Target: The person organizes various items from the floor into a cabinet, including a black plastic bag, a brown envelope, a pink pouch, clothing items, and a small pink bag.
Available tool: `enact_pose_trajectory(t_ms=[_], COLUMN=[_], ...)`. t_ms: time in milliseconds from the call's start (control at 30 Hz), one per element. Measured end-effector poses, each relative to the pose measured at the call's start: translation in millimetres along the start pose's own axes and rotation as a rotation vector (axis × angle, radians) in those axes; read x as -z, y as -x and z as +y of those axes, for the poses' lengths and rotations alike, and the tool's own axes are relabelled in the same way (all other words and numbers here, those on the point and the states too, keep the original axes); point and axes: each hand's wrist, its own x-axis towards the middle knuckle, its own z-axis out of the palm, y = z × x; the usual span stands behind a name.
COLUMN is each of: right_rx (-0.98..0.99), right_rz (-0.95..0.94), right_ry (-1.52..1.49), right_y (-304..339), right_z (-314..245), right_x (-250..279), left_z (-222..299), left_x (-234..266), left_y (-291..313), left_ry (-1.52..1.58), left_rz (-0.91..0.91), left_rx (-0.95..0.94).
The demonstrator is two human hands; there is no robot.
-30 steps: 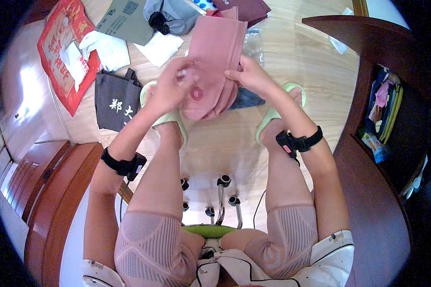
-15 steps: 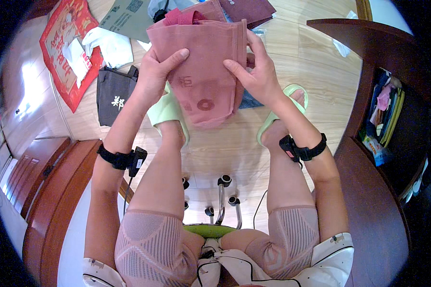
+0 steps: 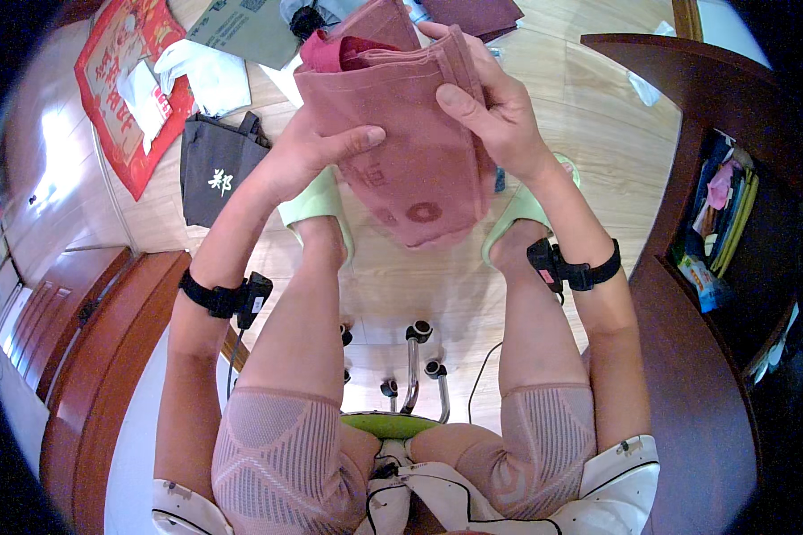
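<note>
A folded dusky-pink fabric tote bag (image 3: 410, 152) is held up between my hands, above the floor and my feet. Its bright red-pink handle (image 3: 335, 53) sticks up at the top left corner. My left hand (image 3: 317, 152) grips the bag's left side, thumb lying across the front and fingers hidden behind. At the upper right edge, my right hand (image 3: 495, 107) clasps it with the thumb in front and fingers over the far side. The bag hangs slightly tilted, with dark printing on its front.
A black tote bag (image 3: 219, 169), a white plastic bag (image 3: 210, 76), a red printed sheet (image 3: 134, 89) and a grey-green bag (image 3: 250, 31) lie on the wood floor to the left. On the right stands a dark wooden cabinet (image 3: 687, 392) with folded items inside. Chair casters (image 3: 418, 332) are below.
The pink bag has shifted right and turned a little. My right hand has moved higher along its edge, and my left hand has moved right and slightly down with it.
</note>
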Motion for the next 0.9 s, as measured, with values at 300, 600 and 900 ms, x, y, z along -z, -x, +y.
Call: enact_pose_trajectory(t_ms=[300,600,900], right_rx=[-0.458,-0.348,-0.281], right_rz=[-0.118,0.107,0.228], right_ry=[-0.656,-0.081,0.068], right_y=[-5.3,7.7,12.5], right_z=[-13.6,2.2,3.9], right_x=[3.4,9.7,5.3], left_z=[-0.7,22.9,12.5], left_x=[-3.8,7.7,18.7], left_y=[6.9,-0.5,-0.1], left_ry=[0.102,0.153,-0.39], left_rz=[-0.179,0.099,0.073], left_rx=[0.045,-0.315,-0.314])
